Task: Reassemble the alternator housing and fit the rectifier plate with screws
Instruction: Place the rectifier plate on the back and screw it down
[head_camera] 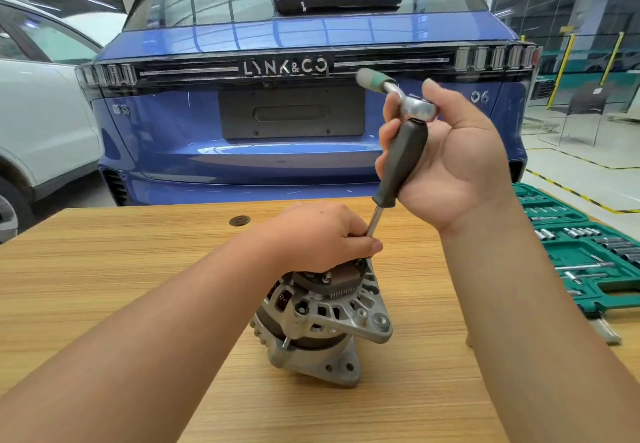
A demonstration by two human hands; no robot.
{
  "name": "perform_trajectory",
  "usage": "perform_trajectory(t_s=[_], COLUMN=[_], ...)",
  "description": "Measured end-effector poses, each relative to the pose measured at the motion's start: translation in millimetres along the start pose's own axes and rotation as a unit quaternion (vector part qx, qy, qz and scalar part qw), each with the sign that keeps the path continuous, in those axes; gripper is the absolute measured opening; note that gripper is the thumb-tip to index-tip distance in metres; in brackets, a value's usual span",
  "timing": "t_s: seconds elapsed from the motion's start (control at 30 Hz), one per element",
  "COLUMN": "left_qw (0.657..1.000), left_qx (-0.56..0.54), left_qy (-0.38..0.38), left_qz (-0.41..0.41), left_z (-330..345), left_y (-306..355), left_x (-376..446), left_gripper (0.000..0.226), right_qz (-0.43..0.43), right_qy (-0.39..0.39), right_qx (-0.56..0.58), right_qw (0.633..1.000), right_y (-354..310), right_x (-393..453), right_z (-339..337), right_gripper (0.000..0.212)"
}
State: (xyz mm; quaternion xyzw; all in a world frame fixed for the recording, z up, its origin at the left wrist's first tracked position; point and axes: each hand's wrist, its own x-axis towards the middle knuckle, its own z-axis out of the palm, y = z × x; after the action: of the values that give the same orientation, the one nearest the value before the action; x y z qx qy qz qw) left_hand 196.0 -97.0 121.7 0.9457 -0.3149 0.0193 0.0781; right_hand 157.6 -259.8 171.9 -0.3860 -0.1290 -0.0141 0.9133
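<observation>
**Both hands on the driver above the alternator**

Nearest us, our alternator (322, 321) stands on the wooden table (104, 269), rectifier end up. Our left hand (325, 234) curls around the driver shaft (374, 222) just above it. Our right hand (450, 155) wraps the dark handle (403, 162), thumb by the ratchet (414, 106) on top. The driver's long axis runs steeply, leaning up and right. A green socket case (588, 255) lies at right.

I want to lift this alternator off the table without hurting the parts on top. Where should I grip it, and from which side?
Grip the ribbed aluminium body of the alternator around its middle, coming in from both sides with the hands. It stands upright on the table, with the dark rectifier plate on top and mounting ears jutting out in front, so the sides likely offer the firmest, safest hold.
</observation>
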Motion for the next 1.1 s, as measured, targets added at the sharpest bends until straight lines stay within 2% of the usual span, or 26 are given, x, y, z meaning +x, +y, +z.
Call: perform_trajectory(t_s=[0.07,0.13,0.2,0.3,0.33,0.4,0.43,0.47,0.5,0.63,0.7,0.8,0.83,0.87,0.9,1.0,1.1], left_qw=[1.0,1.0,1.0,1.0,1.0,1.0,1.0,1.0,1.0,0.999,0.999,0.999,0.999,0.999,0.999,0.999,1.0], left_qx=[0.0,0.0,-0.001,-0.008,-0.011,-0.012,-0.012,-0.012,-0.014,-0.024,-0.028,-0.031,-0.028,-0.026,-0.024,-0.021,-0.01], left_qy=[0.005,0.006,0.002,0.0,-0.001,-0.006,-0.009,-0.01,-0.011,-0.016,-0.02,-0.022,-0.022,-0.021,-0.021,-0.022,-0.022], left_qz=[-0.002,-0.003,-0.005,-0.015,-0.018,-0.016,-0.015,-0.014,-0.015,-0.025,-0.028,-0.026,-0.024,-0.021,-0.02,-0.016,-0.013], left_z=[0.7,0.8,0.7,0.8,0.9,0.5,0.2,-0.3,-0.8,-1.4,-1.5,-1.5,-1.6,-1.7,-1.8,-2.1,-1.4], left_y=[0.7,0.8,1.0,1.8,2.1,3.3,3.9,4.2,4.2,3.0,2.9,3.3,3.4,3.3,3.1,2.5,2.9], left_x=[-0.2,0.5,1.3,1.3,1.2,0.7,0.5,0.4,0.4,1.2,1.4,0.9,0.4,-0.1,-0.7,-0.7,0.9], left_gripper=[0.048,0.048,0.048,0.046,0.045,0.043,0.043,0.043,0.043,0.043,0.043,0.042,0.042,0.043,0.043,0.044,0.045], right_qz=[-0.013,-0.038,-0.075,-0.187,-0.243,-0.372,-0.415,-0.432,-0.42,-0.255,-0.203,-0.169,-0.161,-0.152,-0.153,-0.185,-0.227], right_qy=[0.006,0.0,0.013,0.011,0.014,0.034,0.028,0.012,-0.012,-0.133,-0.15,-0.156,-0.161,-0.158,-0.145,-0.075,-0.006], right_qx=[0.034,0.063,0.047,-0.017,-0.063,-0.2,-0.259,-0.29,-0.289,-0.134,-0.091,-0.096,-0.101,-0.107,-0.105,-0.1,-0.137], right_qw=[0.999,0.997,0.996,0.982,0.968,0.906,0.872,0.853,0.86,0.948,0.963,0.968,0.968,0.97,0.972,0.975,0.964], right_y=[-0.2,1.2,7.9,28.5,35.7,44.0,46.7,47.9,47.0,35.7,30.6,28.2,27.4,26.7,26.2,28.0,28.5], right_x=[1.6,2.9,1.8,2.2,2.5,2.6,3.6,4.5,4.0,2.3,3.4,4.4,4.7,5.5,6.9,9.0,9.8], right_z=[1.4,0.9,0.9,3.5,4.8,3.1,-0.3,-4.3,-6.7,-12.3,-13.2,-11.3,-9.7,-8.8,-8.2,-5.1,-3.7], right_gripper=[0.038,0.026,0.02,0.01,0.011,0.017,0.017,0.016,0.016,0.04,0.051,0.041,0.05,0.064,0.068,0.043,0.043])
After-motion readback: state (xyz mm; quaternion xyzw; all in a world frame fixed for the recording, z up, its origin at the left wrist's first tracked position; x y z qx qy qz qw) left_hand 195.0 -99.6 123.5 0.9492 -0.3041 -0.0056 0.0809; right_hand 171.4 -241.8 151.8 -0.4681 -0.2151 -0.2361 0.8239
